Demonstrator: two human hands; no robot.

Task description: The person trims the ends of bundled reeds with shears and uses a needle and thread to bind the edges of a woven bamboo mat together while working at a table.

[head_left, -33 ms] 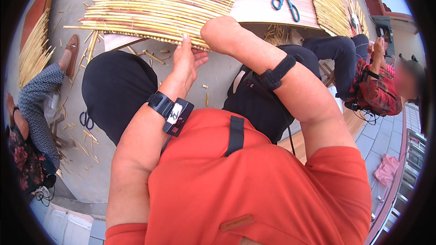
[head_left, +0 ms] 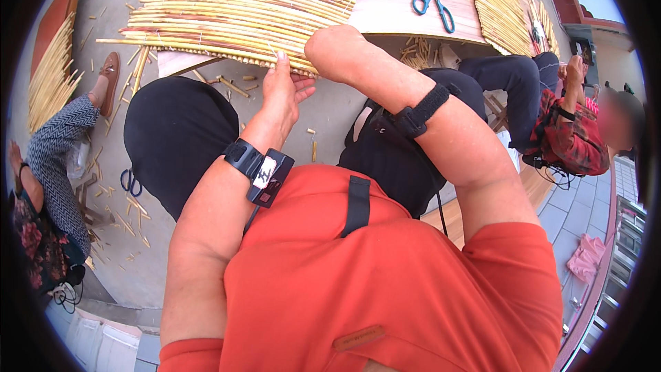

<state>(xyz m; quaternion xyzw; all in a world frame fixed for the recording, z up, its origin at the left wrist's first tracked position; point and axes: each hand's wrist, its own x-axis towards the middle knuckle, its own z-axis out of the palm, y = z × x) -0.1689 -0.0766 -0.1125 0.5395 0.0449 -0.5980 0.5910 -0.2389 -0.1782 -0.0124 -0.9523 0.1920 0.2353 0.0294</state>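
A mat of yellow-brown reed stalks, bound in rows with thin thread, lies across the table in front of me. My left hand grips its near edge, thumb on top and the other fingers curled at or below the rim. Just right of it, my right hand is closed like a fist at the mat's near right corner. Its fingers are turned away, so what they hold is hidden. Blue-handled scissors lie spread apart on the bare board to the right of the mat.
Another reed mat lies farther right, near a seated person in a red patterned top. At left sits a person in zigzag-patterned trousers. Cut reed pieces litter the floor, where a second pair of scissors lies by my left knee.
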